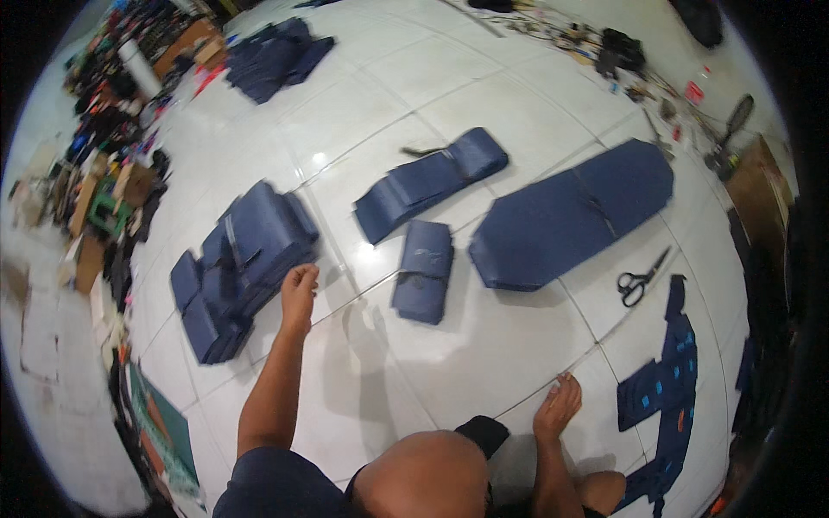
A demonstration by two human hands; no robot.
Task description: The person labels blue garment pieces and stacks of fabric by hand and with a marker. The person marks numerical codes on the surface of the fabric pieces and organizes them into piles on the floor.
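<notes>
My left hand [300, 293] is beside the right edge of a thick stack of dark blue fabric pieces [268, 250], bound with a band. Its fingers are curled in and nothing shows in them; whether they touch the stack I cannot tell. Low on the right, my right hand [558, 409] is near my knee, its fingers loosely bent and somewhat apart, holding nothing that I can see. Ahead of me lie a small tied blue bundle [423, 272], a longer folded bundle [432, 183] and a large tied stack with angled ends [574, 216].
Black-handled scissors [643, 278] lie on the white tiled floor [363, 345] at right. A blue piece with pockets [661, 388] lies below them. More blue pieces [276, 59] are far left. Clutter [112, 198] lines the left side; a plastic bottle [698, 86] stands far right.
</notes>
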